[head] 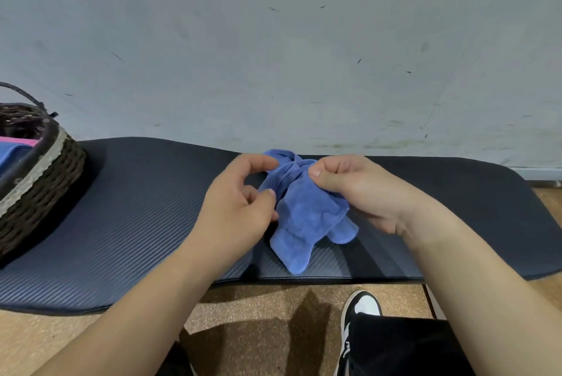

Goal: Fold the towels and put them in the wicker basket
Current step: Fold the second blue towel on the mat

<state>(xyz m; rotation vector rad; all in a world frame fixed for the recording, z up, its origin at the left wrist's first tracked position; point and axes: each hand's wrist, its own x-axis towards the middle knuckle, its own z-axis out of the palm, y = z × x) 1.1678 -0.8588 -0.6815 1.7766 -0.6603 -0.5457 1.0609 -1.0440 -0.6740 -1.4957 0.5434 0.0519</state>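
A crumpled blue towel (307, 217) hangs bunched between my hands above the dark ribbed mat (146, 211). My right hand (359, 190) pinches its upper part between thumb and curled fingers. My left hand (240, 202) holds the towel's left edge with thumb and fingertips. The towel's lower corners droop onto the mat. The wicker basket (45, 181) stands at the far left on the mat, with a folded blue towel (12, 152) and a pink towel (21, 141) inside it.
A scuffed grey wall (273, 41) rises directly behind the mat. The mat's front edge meets a cork-coloured floor (258, 308). My black-and-white shoe (359, 311) and dark trouser leg sit below the mat at the lower right.
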